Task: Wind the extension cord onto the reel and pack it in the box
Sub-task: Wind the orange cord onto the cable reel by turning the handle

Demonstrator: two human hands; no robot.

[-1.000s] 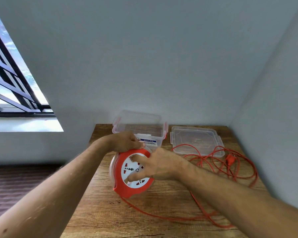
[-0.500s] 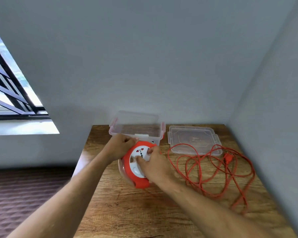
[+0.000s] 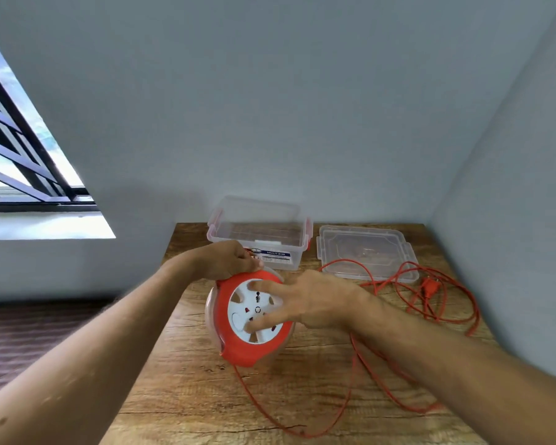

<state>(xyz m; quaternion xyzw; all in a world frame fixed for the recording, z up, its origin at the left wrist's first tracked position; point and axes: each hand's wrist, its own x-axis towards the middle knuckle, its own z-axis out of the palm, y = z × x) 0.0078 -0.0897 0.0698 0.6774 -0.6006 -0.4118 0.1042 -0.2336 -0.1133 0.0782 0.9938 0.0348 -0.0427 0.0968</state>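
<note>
Head camera: I look down on a wooden table [image 3: 180, 396] set in a grey-walled corner, where the red reel [image 3: 252, 317] with its white socket face stands tilted at the centre of the frame, held above the tabletop between both hands. My left hand [image 3: 227, 260] closes its fingers over the reel's upper rim at 12 o'clock of the reel. My right hand [image 3: 312, 303] comes in from 3 o'clock with the fingers spread, two fingertips [image 3: 254, 285] pressed on the white hub, not wrapped round anything. The orange extension cord [image 3: 353, 380] leaves the reel at its 6 o'clock edge, runs across the table toward the bottom of the frame, then loops back up to a loose tangle at 3 o'clock of the reel; its plug [image 3: 430, 286] lies in that tangle near the right wall. I cannot tell how much cord sits wound on the reel. The clear box [image 3: 260, 232] with red clips stands open at 12 o'clock, just behind my left hand, and its clear lid [image 3: 365, 252] lies flat beside it at 1 o'clock, with a strand of cord crossing its near edge
</note>
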